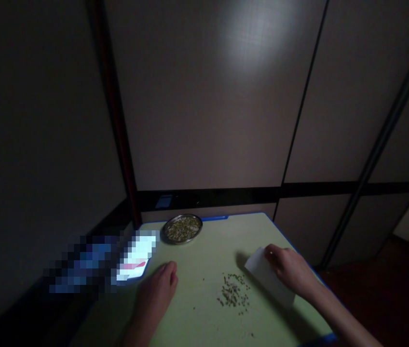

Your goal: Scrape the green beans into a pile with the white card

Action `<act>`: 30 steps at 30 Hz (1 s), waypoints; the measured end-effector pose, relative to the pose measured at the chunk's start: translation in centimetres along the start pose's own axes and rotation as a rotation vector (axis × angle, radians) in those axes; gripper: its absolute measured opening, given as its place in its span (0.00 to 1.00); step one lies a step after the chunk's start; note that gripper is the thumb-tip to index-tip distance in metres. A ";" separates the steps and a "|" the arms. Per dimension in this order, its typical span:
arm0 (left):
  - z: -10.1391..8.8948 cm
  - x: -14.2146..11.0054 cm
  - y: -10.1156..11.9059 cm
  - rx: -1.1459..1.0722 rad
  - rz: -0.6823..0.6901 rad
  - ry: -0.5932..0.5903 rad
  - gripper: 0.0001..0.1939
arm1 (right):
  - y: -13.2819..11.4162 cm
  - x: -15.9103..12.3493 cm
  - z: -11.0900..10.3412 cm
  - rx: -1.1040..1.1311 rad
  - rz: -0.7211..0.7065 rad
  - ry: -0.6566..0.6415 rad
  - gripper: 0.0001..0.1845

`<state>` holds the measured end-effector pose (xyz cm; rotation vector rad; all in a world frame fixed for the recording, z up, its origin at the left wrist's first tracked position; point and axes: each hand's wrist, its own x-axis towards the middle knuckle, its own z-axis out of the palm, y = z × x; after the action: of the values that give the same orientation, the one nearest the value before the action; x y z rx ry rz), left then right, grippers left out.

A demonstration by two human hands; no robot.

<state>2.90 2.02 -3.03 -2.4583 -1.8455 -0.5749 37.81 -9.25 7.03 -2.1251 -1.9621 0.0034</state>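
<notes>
My right hand [287, 269] pinches the top edge of a white sheet of paper [270, 283], which slants over the right part of the table. Just left of the paper lies a loose scatter of small greenish-brown beans or seeds [234, 292], with paler bits among them. My left hand [161, 284] rests on the table to the left of this scatter, fingers curled in, and nothing shows in it. Towards the back left stands a round metal plate [183, 242] holding many more of the small beans.
The light green table [226, 246] has a blue edge and stands against dark wardrobe panels [208, 120]. At its left side a bright screen [137, 255] is partly blurred out. A few stray beans and crumbs lie near the front.
</notes>
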 end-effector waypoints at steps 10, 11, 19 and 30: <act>0.4 0.1 -0.1 0.013 -0.001 0.007 0.07 | -0.6 -0.6 1.4 -0.001 -0.051 -0.032 0.16; 0.5 0.1 -0.2 0.014 0.007 0.012 0.07 | -0.7 -0.6 1.5 -0.007 -0.055 -0.030 0.16; 0.0 0.1 0.0 0.002 -0.003 -0.016 0.05 | -1.3 -0.4 1.8 0.043 -0.055 -0.035 0.16; -0.1 0.4 0.3 0.003 -0.032 -0.047 0.05 | -0.8 -0.4 2.0 0.036 -0.008 -0.071 0.16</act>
<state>3.21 2.26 -2.75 -2.4659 -1.9036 -0.5196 36.64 -9.21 5.16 -2.1219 -1.9940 0.1129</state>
